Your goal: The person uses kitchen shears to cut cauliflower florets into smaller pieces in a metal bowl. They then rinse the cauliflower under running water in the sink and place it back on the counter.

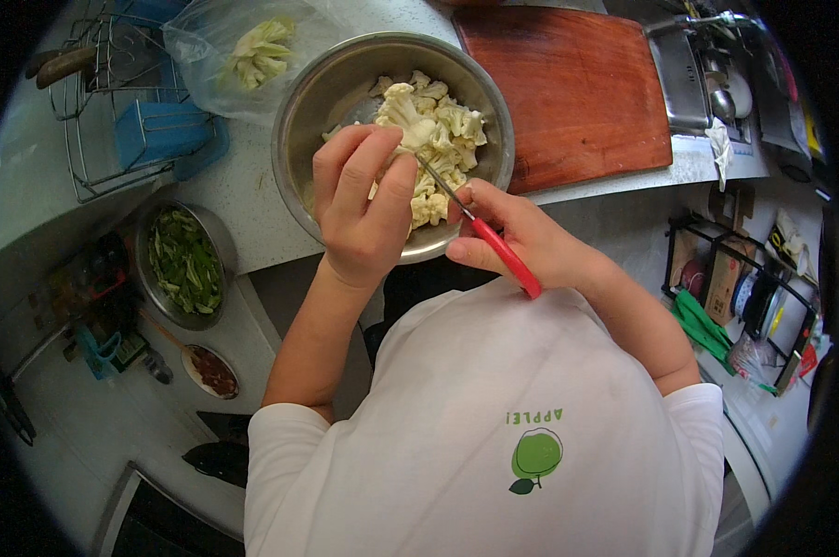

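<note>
A wide stainless steel bowl [393,43] stands on the speckled counter and holds many cauliflower florets [461,125]. Over its left part, my left hand [365,202] grips a piece of cauliflower [409,118], partly hidden by the fingers. My right hand [524,237] is at the bowl's near right rim, closed on the red handle of a small knife [499,252]. The knife's narrow blade points up and left, its tip close to my left fingertips and the cauliflower piece.
Right of the bowl lies a wooden cutting board [565,97], with a sink [680,76] beyond. A plastic bag with leaves [262,56], a wire rack [78,139], a metal bowl of cut greens [186,261] and a dish with brown food [214,372] are at left.
</note>
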A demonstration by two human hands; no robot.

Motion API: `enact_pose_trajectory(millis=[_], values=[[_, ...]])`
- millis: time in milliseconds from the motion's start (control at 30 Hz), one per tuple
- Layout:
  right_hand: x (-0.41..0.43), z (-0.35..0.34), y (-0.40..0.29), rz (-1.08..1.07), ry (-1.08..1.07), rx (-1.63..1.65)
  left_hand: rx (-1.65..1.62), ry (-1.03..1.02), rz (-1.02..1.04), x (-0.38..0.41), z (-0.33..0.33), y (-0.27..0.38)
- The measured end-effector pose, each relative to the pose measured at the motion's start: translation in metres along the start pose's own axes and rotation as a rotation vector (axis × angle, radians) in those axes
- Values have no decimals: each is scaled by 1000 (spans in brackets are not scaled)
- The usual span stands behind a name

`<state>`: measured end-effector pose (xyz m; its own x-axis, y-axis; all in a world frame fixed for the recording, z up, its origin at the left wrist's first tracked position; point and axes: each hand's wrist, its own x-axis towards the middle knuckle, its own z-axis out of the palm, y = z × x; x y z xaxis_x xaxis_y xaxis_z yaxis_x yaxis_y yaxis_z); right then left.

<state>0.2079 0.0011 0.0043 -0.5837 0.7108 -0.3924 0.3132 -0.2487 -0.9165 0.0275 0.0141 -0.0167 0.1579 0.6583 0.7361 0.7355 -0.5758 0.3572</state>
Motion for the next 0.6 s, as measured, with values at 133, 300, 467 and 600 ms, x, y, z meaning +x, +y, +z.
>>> enact_pose_trajectory(millis=[133,300,467,600], values=[[2,-2,-5,70,43,66,-22,-23,56,-1,2,-1],[4,-7,-12,151,3,65,-35,-53,149,-1,2,-3],[6,-10,-21,263,-101,210,-112,-155,202,-4,-3,-4],[6,-10,-28,387,-113,346,-104,-138,224,-3,-4,-4]])
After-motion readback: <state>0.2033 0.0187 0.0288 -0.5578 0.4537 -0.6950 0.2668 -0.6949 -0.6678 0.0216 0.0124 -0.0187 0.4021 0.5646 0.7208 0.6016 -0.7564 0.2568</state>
